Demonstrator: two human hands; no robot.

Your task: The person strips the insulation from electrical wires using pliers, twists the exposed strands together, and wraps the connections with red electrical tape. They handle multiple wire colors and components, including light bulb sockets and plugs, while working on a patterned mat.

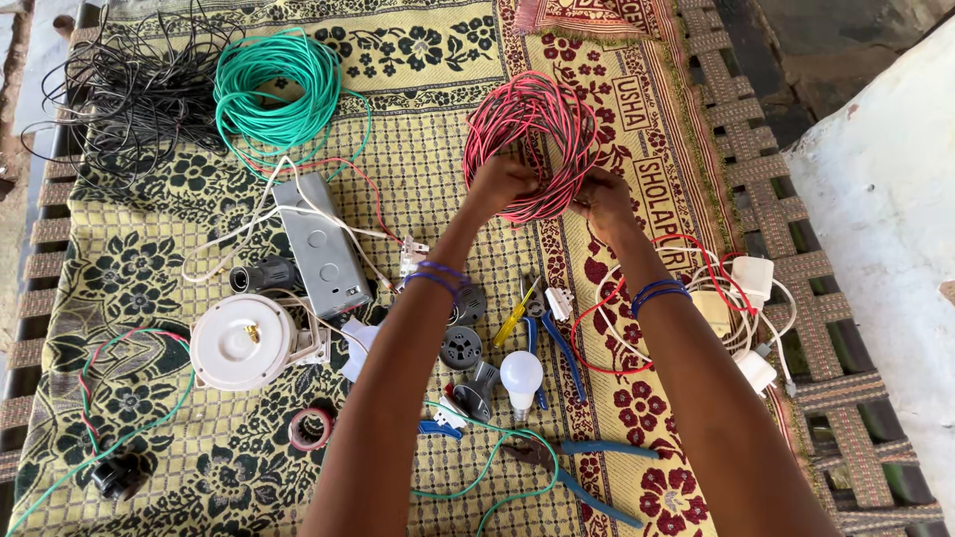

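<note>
Both clamped on lower rim of red wire coil point(530, 139), left hand point(500, 182), right hand point(600, 197); light, springy, floppy, probably.

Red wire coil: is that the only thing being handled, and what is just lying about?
In hand: red wire coil, gripped by left hand and right hand.

Lying about: green wire coil, black wire bundle, grey metal box, bulb, pliers, tape roll.
</note>
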